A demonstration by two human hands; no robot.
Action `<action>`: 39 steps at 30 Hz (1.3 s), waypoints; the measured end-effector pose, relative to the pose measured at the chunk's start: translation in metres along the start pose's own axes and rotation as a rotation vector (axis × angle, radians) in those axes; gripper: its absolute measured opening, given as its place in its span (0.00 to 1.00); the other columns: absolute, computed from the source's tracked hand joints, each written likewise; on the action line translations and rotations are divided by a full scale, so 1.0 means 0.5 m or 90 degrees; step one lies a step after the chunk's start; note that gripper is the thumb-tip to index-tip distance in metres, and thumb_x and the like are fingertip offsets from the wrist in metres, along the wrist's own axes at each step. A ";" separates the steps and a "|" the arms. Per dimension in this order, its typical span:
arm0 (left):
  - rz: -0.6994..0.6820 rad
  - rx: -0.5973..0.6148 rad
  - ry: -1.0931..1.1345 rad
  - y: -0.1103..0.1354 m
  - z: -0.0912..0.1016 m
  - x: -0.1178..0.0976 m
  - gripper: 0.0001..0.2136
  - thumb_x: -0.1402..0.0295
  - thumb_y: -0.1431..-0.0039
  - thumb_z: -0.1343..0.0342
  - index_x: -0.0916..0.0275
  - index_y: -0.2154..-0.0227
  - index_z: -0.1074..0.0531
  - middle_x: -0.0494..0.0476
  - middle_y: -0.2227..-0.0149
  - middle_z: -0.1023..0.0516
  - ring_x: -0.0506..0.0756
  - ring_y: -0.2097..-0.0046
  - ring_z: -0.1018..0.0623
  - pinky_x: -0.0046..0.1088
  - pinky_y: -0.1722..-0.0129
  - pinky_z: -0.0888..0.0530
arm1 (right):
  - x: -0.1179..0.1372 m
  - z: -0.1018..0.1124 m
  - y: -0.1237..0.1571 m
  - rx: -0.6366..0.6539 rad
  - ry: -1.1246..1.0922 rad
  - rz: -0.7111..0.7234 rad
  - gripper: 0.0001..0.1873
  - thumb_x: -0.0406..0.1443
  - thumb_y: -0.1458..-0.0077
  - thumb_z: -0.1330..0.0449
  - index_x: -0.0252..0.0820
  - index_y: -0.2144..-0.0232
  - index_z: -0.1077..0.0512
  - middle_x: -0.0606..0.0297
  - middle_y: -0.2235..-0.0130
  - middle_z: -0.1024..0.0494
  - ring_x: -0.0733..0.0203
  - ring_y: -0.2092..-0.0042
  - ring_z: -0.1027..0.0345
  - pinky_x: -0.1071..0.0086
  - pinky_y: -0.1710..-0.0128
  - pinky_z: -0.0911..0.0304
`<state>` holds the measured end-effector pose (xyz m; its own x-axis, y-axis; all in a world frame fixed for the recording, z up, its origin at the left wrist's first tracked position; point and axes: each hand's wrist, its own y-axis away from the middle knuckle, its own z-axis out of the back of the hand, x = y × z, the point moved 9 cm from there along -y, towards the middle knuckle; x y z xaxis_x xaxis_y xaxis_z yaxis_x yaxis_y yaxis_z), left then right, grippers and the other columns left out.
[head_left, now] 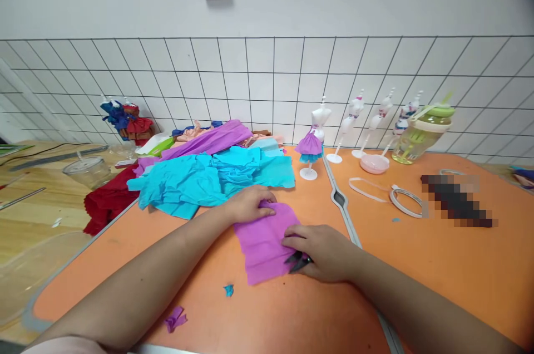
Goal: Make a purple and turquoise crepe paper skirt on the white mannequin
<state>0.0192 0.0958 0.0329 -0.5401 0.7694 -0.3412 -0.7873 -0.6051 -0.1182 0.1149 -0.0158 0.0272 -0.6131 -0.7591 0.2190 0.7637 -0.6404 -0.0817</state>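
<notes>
A piece of purple crepe paper (265, 245) lies flat on the orange table (292, 315). My left hand (249, 202) rests on its far edge, fingers curled and pinching the paper. My right hand (321, 251) presses on the paper's right edge and grips small dark scissors (298, 260), whose blades poke out toward the paper.
A heap of cyan crepe paper (217, 178), purple and red sheets lie behind. A small mannequin (312, 139) wears a purple and blue skirt. Bare mannequins (377, 120), a pink dish (374, 163), a green bottle (421, 134) and white tape (404, 198) sit right. Paper scraps (176, 319) lie near me.
</notes>
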 end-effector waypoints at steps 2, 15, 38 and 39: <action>-0.028 -0.125 -0.135 0.017 0.041 -0.014 0.09 0.62 0.39 0.47 0.58 0.61 0.24 0.57 0.59 0.23 0.57 0.56 0.27 0.36 0.54 0.35 | 0.002 -0.016 0.010 0.027 -0.002 0.003 0.17 0.39 0.46 0.43 0.47 0.53 0.29 0.62 0.52 0.25 0.58 0.58 0.28 0.69 0.64 0.40; 0.017 -0.325 -0.062 0.042 0.076 -0.065 0.12 0.64 0.34 0.55 0.62 0.63 0.28 0.58 0.67 0.23 0.54 0.64 0.27 0.32 0.62 0.32 | -0.090 0.022 0.053 0.029 0.179 -0.380 0.07 0.35 0.40 0.50 0.42 0.66 0.33 0.59 0.72 0.22 0.53 0.72 0.27 0.68 0.78 0.59; -0.204 -0.400 -0.067 0.077 0.068 -0.166 0.06 0.64 0.38 0.48 0.59 0.68 0.29 0.56 0.64 0.24 0.54 0.59 0.28 0.34 0.56 0.32 | -0.147 -0.019 0.062 -0.133 -0.985 -0.363 0.36 0.62 0.45 0.53 0.42 0.51 0.30 0.55 0.56 0.23 0.74 0.82 0.53 0.75 0.85 0.62; -0.195 -0.354 -0.072 0.066 0.055 -0.163 0.08 0.62 0.38 0.48 0.59 0.67 0.29 0.57 0.63 0.24 0.54 0.58 0.27 0.35 0.55 0.32 | -0.144 -0.012 0.062 -0.146 -0.985 -0.351 0.34 0.60 0.47 0.48 0.41 0.53 0.29 0.57 0.60 0.22 0.74 0.81 0.50 0.76 0.85 0.61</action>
<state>0.0290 0.0189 0.0825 -0.3675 0.9224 -0.1188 -0.6558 -0.3477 -0.6701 0.1814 0.0183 0.0030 0.0939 0.2875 0.9532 0.4077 -0.8845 0.2267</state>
